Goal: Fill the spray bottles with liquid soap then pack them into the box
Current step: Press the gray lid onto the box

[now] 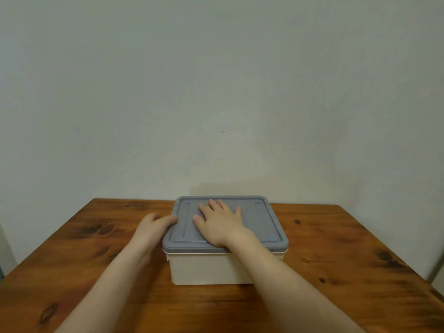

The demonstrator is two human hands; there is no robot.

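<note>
A cream plastic box [204, 267] stands in the middle of the wooden table, with a grey lid [262, 227] sitting on top of it. My right hand [219, 224] lies flat on the lid with its fingers spread. My left hand [156, 224] curls around the lid's left edge, fingertips on the rim. No spray bottles or soap are in view; the inside of the box is hidden by the lid.
The brown wooden table [336, 248] has dark knots and reaches back to a plain pale wall [216, 92]. Its left and right edges slope toward me on both sides of the box.
</note>
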